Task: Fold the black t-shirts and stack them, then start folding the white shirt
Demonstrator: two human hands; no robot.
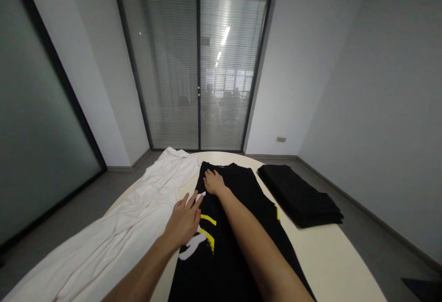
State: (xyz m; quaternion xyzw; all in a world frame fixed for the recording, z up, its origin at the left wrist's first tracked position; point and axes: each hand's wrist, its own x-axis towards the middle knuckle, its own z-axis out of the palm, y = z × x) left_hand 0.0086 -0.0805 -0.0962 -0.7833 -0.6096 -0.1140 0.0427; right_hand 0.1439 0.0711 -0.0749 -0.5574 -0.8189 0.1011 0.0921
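A black garment (241,210) with yellow and white print lies lengthwise on the pale table (331,265) in front of me. My left hand (184,221) rests flat on its left edge, fingers stretched out over the print. My right hand (214,181) reaches farther along the garment and presses flat near its far end, fingers spread. Neither hand grips anything.
A large rumpled white cloth (131,219) covers the left side of the table. A folded stack of black clothes (300,198) lies at the right. Beyond the table stand glass doors with blinds (198,67), grey floor and walls.
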